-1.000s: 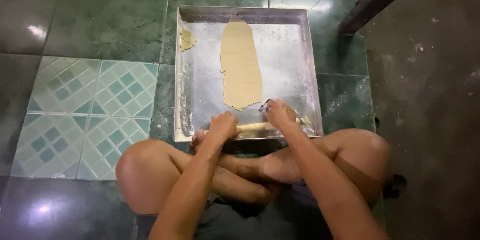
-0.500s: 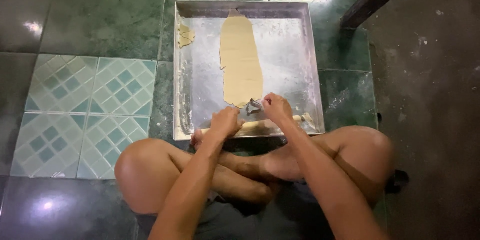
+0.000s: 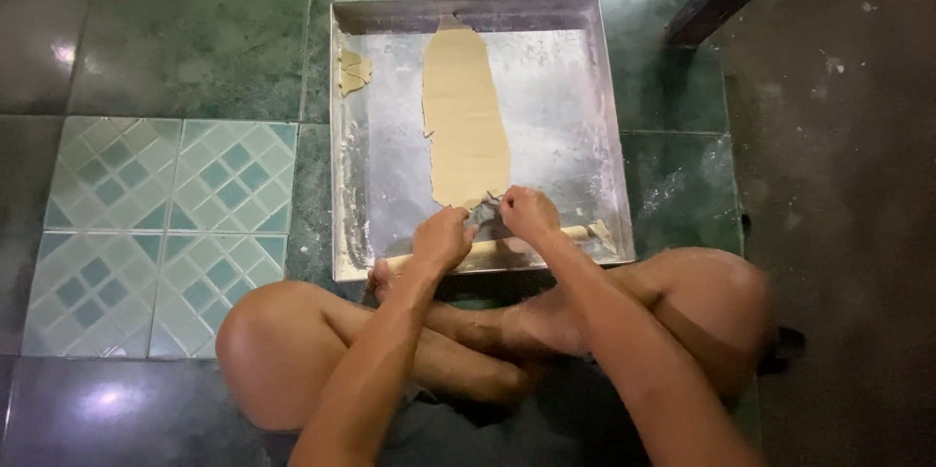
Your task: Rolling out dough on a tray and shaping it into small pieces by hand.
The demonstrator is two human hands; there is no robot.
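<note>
Item: square metal tray (image 3: 604, 136) on green tiled floor (image 3: 195, 38). Dough sheet (image 3: 466, 116) rolled long and thin down the tray's middle; scrap (image 3: 353, 69) at far-left corner. Left hand (image 3: 444, 236) and right hand (image 3: 528, 214) closed over wooden rolling pin (image 3: 487, 251) at the dough's near end, which looks unfinished.

Home floor: green tiles (image 3: 195, 48), dough tray (image 3: 585, 87)

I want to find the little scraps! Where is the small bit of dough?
In the head view, the small bit of dough lies in the far left corner of the metal tray, left of the long dough sheet, far from both hands.
</note>
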